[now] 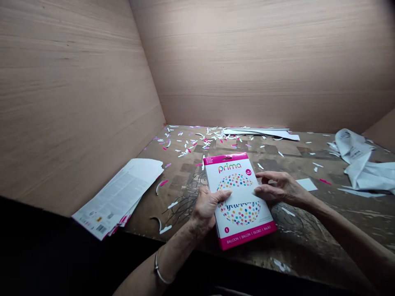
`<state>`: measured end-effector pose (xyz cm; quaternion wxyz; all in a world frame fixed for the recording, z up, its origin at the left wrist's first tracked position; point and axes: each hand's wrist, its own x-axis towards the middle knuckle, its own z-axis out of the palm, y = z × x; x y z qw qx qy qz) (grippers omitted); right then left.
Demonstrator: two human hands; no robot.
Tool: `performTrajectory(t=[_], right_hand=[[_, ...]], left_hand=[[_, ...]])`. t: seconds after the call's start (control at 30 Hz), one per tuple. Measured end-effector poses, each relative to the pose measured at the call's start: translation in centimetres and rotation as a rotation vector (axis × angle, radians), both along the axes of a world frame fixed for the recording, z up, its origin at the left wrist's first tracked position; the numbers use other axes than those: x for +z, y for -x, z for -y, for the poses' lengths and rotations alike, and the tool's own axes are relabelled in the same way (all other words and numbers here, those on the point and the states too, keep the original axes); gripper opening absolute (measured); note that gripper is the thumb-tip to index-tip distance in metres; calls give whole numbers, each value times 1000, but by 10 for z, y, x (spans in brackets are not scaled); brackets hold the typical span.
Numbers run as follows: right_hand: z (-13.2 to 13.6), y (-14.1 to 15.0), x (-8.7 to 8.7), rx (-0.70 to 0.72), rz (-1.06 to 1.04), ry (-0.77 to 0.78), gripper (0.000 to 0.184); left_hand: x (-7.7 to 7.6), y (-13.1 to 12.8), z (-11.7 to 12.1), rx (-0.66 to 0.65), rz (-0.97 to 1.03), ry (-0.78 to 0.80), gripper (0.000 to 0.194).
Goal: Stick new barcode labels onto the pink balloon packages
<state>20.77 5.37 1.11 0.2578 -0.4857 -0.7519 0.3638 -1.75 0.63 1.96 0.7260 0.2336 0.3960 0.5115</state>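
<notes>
A white and pink balloon box (242,213), printed "prima" with a dotted balloon picture, is tilted towards me near the table's front edge. A blank white band crosses the middle of the picture. My left hand (205,207) grips its left side, thumb lying on the front and the other fingers hidden behind. At the right edge, my right hand (274,188) has its thumb and index finger bent against the box; its remaining fingers are mostly out of sight. A hanging slot shows in the pink top strip.
Flat printed cartons (120,193) lie stacked at the left, overhanging the table edge. Paper scraps (188,148) litter the wooden table (182,189). White strips (259,132) lie along the back wall (253,65); a crumpled white bag (354,156) is at right.
</notes>
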Motion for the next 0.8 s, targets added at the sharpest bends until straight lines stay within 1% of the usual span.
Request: performTrajectory(t=[0.07, 0.13, 0.2, 0.27, 0.33, 0.4, 0.47, 0.63, 0.7, 0.8], right_hand=[[8, 8, -1, 12, -43, -23, 32], [12, 16, -3, 16, -53, -41, 32], [14, 23, -4, 24, -49, -52, 33], [15, 28, -3, 62, -25, -82, 33], [15, 32, -2, 109, 30, -153, 31], [16, 36, 0, 118, 85, -244, 36], [17, 39, 0, 73, 100, -300, 38], [21, 53, -11, -80, 36, -302, 36], [23, 61, -16, -123, 11, -295, 34], [28, 76, -20, -143, -80, -238, 33]], left_hand=[[0, 7, 14, 6, -13, -1, 35], [-3, 13, 24, 24, -12, -1, 37], [-5, 19, 32, 50, -7, 3, 38], [-6, 25, 37, 81, -10, 13, 37], [-5, 31, 39, 104, -16, 27, 35], [-2, 38, 41, 127, -26, 40, 33], [0, 44, 44, 141, -31, 45, 30], [-2, 58, 56, 121, 2, 64, 29], [-4, 62, 62, 113, 14, 88, 33], [-5, 64, 69, 104, 68, 117, 47]])
